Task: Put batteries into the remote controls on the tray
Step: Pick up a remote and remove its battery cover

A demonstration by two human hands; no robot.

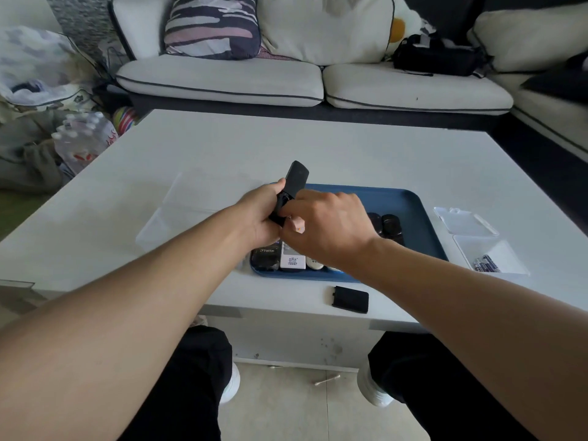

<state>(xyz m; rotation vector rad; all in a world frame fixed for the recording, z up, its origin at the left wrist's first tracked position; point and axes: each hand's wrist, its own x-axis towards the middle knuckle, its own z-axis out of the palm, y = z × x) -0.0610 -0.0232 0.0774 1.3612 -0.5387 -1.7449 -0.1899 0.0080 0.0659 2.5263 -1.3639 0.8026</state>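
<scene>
Your battery cover (351,299) lying at the table's (350,148) near edge, your left hand (259,218) clamping a black remote (291,189) above the tray's (410,202) left end, your right hand (331,226) pinching at its base, remotes (386,226) in the tray, batteries (486,263) in a clear box (502,249) at the right edge

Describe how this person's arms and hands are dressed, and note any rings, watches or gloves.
Both forearms are bare up to the frame's edge: no sleeves show. The left hand and the right hand wear no gloves, and no watch, bracelet or ring is visible on the parts in view. Some fingers are hidden, so rings there cannot be ruled out.
</scene>
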